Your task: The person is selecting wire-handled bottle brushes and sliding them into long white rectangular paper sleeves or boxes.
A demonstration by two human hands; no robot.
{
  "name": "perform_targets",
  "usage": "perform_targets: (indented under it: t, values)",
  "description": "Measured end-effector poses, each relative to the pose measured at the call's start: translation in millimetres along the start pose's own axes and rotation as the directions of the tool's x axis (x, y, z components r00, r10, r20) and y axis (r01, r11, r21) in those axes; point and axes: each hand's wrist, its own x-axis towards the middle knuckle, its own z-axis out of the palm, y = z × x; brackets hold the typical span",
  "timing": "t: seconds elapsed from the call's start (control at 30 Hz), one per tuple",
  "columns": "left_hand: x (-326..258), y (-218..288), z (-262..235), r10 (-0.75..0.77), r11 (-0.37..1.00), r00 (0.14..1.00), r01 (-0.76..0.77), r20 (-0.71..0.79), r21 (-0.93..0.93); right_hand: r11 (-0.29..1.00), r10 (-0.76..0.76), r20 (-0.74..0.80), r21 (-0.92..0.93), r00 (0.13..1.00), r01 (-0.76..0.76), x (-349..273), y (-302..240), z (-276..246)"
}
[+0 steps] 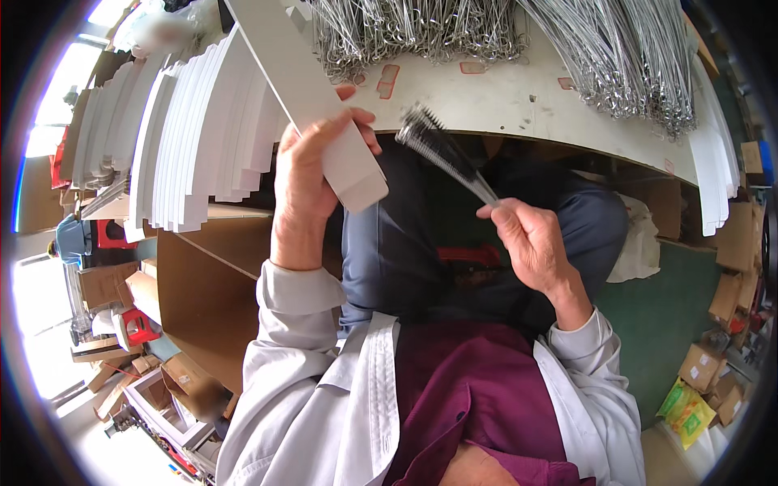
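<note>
A long flat white cardboard sleeve [312, 97] is clasped in the left hand [304, 174] at frame centre; a black-bristled wire brush [442, 150] is pinched by the right hand [531, 239]. Insertion seems in hand; the bristle tip must be aligned with the sleeve's mouth.

My left hand [306, 190] gripped a long white cardboard sleeve [304, 89], its lower end pointing down over my lap. My right hand [531, 243] pinched the wire stem of a black bottle brush [442, 150], bristles just beside the sleeve's end. Wire brushes [502, 32] lay heaped along the table's [519, 101] far edge, flat white sleeves [194, 130] stacked at its left.
</note>
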Motion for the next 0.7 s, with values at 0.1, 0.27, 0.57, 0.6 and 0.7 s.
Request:
perform_targets:
  t: [0.1,0.27,0.57,0.6,0.7]
  values:
    - [8,10,5,0.067,0.998,0.997,-0.067,-0.023,0.014,1.0,-0.002,0.072,-0.023,0.997,0.004,-9,-10,1]
    - [12,11,18,0.144,0.988,0.989,-0.142,-0.039,0.061,0.998,0.04,0.113,-0.052,0.993,-0.035,-14,-13,6]
    - [11,10,19,0.189,0.982,0.976,-0.189,-0.104,0.007,0.98,-0.127,0.064,-0.143,0.99,0.135,-11,-1,15]
    - [8,9,20,0.188,0.982,0.979,-0.189,-0.076,0.001,0.974,-0.144,0.058,-0.168,0.988,0.152,-11,-1,16]
    - [7,7,25,0.191,0.981,0.98,-0.192,-0.059,-0.017,0.976,-0.14,0.052,-0.162,0.989,0.146,-11,0,19]
